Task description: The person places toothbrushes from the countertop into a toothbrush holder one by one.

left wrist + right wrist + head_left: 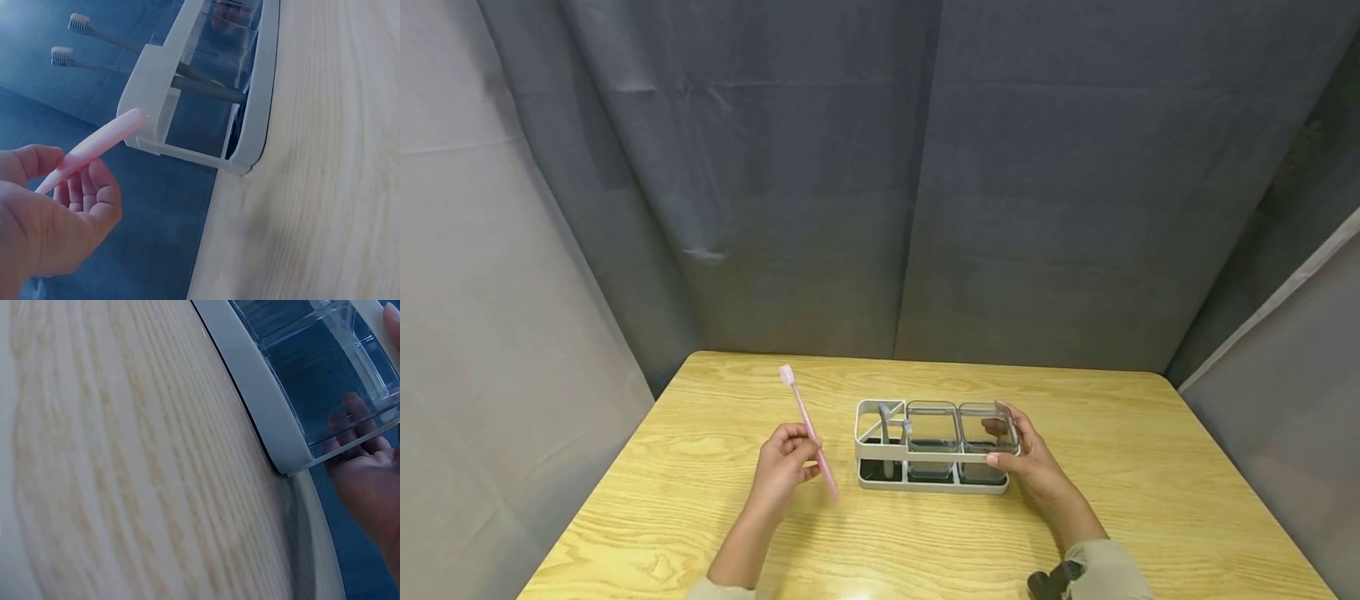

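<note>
My left hand (781,472) pinches a pink toothbrush (803,410) between thumb and fingers. The brush slants with its bristles up and its handle end down, left of a white toothbrush holder (925,456). In the left wrist view the pink handle (112,134) overlaps the holder's corner; whether they touch I cannot tell. Two grey toothbrushes (209,89) stand in the holder's left, divided section. Clear cups (932,425) fill the other two sections. My right hand (1037,467) grips the holder's right end, thumb at the front rail and fingers behind, seen through the clear cup (325,375).
The holder stands on a wood-grain table (700,458). Grey curtains (805,183) hang behind the table's far edge, with paler cloth (497,333) at the left side. A black object (1051,581) sits at the right sleeve.
</note>
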`<state>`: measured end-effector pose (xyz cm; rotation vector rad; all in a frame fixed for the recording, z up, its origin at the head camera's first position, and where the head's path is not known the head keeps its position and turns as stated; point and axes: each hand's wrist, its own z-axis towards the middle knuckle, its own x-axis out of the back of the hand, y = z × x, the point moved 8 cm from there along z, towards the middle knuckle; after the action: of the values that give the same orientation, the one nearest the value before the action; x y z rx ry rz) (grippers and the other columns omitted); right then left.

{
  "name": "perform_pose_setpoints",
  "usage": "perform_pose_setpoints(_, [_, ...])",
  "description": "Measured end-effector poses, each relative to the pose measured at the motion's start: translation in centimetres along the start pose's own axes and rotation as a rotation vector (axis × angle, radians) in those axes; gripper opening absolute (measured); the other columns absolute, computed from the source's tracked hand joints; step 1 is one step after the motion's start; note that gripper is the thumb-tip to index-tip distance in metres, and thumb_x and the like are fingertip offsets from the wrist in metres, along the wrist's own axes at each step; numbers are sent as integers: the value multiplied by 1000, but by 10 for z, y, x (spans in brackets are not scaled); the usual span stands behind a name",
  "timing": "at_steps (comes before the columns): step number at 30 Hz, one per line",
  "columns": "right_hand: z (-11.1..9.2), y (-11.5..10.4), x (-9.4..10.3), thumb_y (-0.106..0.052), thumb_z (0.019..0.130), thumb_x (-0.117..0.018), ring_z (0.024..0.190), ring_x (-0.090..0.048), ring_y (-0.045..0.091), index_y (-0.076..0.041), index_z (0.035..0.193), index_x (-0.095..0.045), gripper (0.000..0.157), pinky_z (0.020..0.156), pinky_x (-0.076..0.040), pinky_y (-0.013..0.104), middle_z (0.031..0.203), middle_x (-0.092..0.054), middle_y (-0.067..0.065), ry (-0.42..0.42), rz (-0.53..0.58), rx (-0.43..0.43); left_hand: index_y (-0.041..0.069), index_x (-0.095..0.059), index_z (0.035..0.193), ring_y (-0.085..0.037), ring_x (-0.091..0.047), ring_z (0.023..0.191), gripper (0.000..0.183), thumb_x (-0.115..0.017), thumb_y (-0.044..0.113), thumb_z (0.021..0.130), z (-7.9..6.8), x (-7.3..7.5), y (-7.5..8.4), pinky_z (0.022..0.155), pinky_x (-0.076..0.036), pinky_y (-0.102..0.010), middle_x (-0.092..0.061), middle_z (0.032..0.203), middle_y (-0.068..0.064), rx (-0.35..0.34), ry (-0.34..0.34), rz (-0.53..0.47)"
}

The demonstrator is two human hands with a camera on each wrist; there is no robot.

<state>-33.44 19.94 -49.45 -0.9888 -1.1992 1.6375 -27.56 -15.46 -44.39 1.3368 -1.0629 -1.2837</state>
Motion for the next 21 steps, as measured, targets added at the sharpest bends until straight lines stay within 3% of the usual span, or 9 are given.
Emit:
perform_pose_setpoints(12, [-2,0,0,10,76,-66,124,-27,43,-6,145,-20,85,89,-43,26,133,-30,33,7,9,23,-3,-45,111,-17,-57,70,32,-59,-7,83,0,-15,12,63,-51,-33,-55,80,-7,-59,22,-97])
perform_pose_setpoints(19, [-2,2,1,9,77,-66,125,-26,42,-6,145,-20,84,89,-44,28,134,-29,33,2,3,30,-8,-41,110,-17,-58,74,32,-59,-9,84,-4,-32,27,67,-53,-31,-51,88,-12,-136,40,-177])
perform_pose_setpoints(21, [-1,1,1,9,77,-66,125,-27,41,-6,145,-20,84,89,-44,28,134,-30,32,2,3,32,-5,-41,110,-18,-58,74,33,-59,-11,83,-3,-37,31,67,-54,-30,-50,91,-13,-166,39,-211])
